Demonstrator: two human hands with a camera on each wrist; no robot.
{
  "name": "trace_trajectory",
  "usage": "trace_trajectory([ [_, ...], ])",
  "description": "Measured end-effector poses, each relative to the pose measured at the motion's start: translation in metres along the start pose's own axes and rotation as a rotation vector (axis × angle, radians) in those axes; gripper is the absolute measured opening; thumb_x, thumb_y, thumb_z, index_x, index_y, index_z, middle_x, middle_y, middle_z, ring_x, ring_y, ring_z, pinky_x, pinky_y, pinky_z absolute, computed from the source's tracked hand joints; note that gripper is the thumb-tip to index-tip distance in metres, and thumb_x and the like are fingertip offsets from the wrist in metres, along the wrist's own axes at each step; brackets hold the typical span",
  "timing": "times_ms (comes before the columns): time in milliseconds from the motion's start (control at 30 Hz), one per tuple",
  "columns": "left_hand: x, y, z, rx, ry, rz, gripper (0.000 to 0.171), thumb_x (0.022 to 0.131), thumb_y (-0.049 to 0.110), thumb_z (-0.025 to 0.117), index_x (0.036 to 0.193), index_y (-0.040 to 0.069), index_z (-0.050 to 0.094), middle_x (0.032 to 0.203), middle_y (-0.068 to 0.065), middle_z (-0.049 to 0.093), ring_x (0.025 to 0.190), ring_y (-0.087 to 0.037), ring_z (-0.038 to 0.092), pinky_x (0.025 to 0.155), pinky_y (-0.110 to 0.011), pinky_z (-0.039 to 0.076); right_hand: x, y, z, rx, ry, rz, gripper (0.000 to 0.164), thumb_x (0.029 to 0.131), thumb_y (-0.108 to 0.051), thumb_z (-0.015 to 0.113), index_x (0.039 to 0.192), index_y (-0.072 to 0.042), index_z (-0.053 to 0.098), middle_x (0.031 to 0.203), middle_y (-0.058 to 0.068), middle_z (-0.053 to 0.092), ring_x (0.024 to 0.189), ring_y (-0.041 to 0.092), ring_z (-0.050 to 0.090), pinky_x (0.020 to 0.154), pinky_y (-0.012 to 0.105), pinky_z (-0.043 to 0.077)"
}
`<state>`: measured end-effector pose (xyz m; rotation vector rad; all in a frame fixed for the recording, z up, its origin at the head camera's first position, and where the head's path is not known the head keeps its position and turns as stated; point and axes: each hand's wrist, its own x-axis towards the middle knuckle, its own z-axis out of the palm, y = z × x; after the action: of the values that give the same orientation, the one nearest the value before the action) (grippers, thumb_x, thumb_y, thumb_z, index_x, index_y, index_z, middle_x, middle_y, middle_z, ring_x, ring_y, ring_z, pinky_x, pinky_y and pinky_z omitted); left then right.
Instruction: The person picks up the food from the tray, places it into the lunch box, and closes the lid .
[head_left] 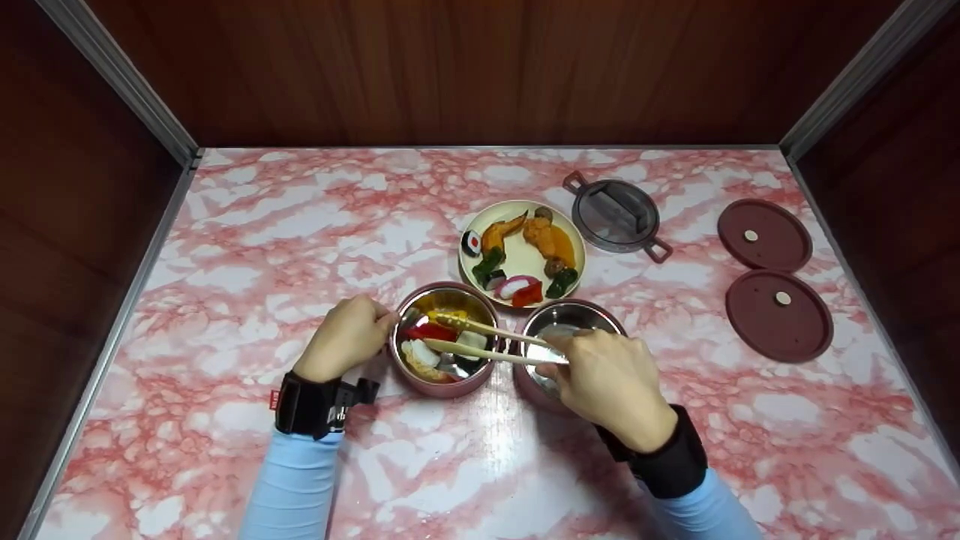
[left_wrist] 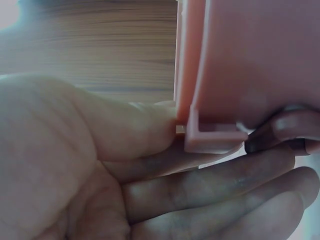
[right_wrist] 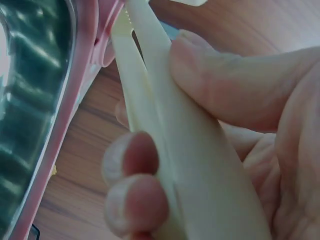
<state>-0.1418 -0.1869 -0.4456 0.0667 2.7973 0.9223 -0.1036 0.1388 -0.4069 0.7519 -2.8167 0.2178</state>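
A pink-walled metal bowl [head_left: 442, 389] holds several pieces of food, among them a red piece [head_left: 431, 331] and a pale one [head_left: 471, 343]. My left hand [head_left: 345, 337] is at its left side; in the left wrist view, thumb and fingers pinch the small side handle [left_wrist: 217, 141]. With my right hand [head_left: 611, 382] I grip cream tongs [right_wrist: 195, 145], fingers wrapped around both arms. Their tips reach into this bowl, spread apart, beside a yellow piece [head_left: 450, 318]. A second metal bowl [head_left: 535, 385] stands beneath my right hand, which partly hides its inside.
Behind the bowls, a cream plate [head_left: 525, 259] carries several foods, including a sushi roll [head_left: 471, 243]. A dark lid with two handles [head_left: 615, 217] lies right of it. Two maroon round lids [head_left: 772, 247] [head_left: 780, 330] lie farther right. Wooden panels [head_left: 480, 75] border the table.
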Motion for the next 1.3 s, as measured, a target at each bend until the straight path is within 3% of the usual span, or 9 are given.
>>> trace_trajectory([
  [167,0.000,0.001,-0.001,-0.006,0.006,-0.001,0.033,0.100,0.021,0.057,0.072,0.011,0.073,0.061,0.000,0.058,0.056,-0.017,0.052,0.057,-0.031,0.042,-0.001,0.004,-0.008,0.020,-0.026,0.017,0.031,0.079,-0.034,0.081,0.108,-0.024,0.076,0.068,0.004,0.064,0.052,0.024,0.057,0.039,0.039,0.041],
  [400,0.000,0.002,-0.001,-0.001,0.010,-0.004,0.033,0.100,0.022,0.057,0.074,0.009,0.074,0.062,-0.001,0.059,0.058,-0.019,0.051,0.058,-0.032,0.041,-0.001,0.015,-0.018,0.068,0.011,0.050,0.035,0.083,-0.035,0.080,0.114,-0.020,0.075,0.067,0.003,0.063,0.045,0.020,0.050,0.037,0.034,0.036],
  [667,0.000,0.001,-0.002,-0.020,-0.008,-0.028,0.035,0.101,0.023,0.056,0.072,0.010,0.073,0.058,0.000,0.058,0.055,-0.018,0.052,0.056,-0.032,0.042,0.000,0.040,-0.029,0.133,0.175,0.125,0.040,0.083,-0.034,0.081,0.118,-0.016,0.075,0.061,-0.001,0.058,0.042,0.012,0.037,0.036,0.030,0.028],
  [800,0.000,0.001,-0.002,-0.022,-0.005,-0.030,0.036,0.101,0.023,0.056,0.071,0.010,0.072,0.059,0.000,0.058,0.056,-0.018,0.052,0.056,-0.032,0.042,0.002,0.055,-0.031,0.144,0.213,0.181,0.038,0.082,-0.029,0.082,0.117,-0.016,0.076,0.065,0.003,0.063,0.047,0.018,0.045,0.039,0.035,0.032],
  [867,0.000,0.001,-0.002,-0.020,0.000,-0.027,0.035,0.100,0.023,0.057,0.072,0.010,0.072,0.060,-0.001,0.058,0.057,-0.018,0.051,0.057,-0.032,0.041,0.003,0.063,-0.030,0.147,0.207,0.212,0.036,0.082,-0.028,0.081,0.116,-0.018,0.076,0.071,0.005,0.068,0.053,0.022,0.051,0.041,0.038,0.034],
  [1033,0.000,0.000,-0.002,-0.014,0.000,-0.022,0.034,0.100,0.024,0.057,0.073,0.010,0.073,0.062,-0.001,0.058,0.059,-0.019,0.051,0.058,-0.032,0.040,0.008,0.078,-0.021,0.146,0.159,0.262,0.032,0.086,-0.036,0.077,0.114,-0.024,0.077,0.065,0.003,0.065,0.058,0.028,0.059,0.043,0.045,0.037],
  [1167,0.000,-0.001,-0.002,-0.021,-0.004,-0.023,0.033,0.100,0.023,0.057,0.075,0.009,0.074,0.062,-0.001,0.059,0.058,-0.018,0.052,0.057,-0.032,0.042,0.013,0.088,-0.012,0.136,0.156,0.249,0.034,0.085,-0.038,0.078,0.115,-0.021,0.076,0.064,0.003,0.065,0.063,0.032,0.063,0.046,0.049,0.040],
  [1300,0.000,0.000,0.001,-0.032,-0.013,-0.031,0.033,0.100,0.023,0.057,0.077,0.009,0.075,0.062,-0.002,0.060,0.056,-0.018,0.053,0.056,-0.032,0.044,0.021,0.100,-0.004,0.148,0.116,0.183,0.039,0.084,-0.034,0.079,0.118,-0.016,0.075,0.063,0.005,0.064,0.056,0.027,0.058,0.044,0.043,0.040],
])
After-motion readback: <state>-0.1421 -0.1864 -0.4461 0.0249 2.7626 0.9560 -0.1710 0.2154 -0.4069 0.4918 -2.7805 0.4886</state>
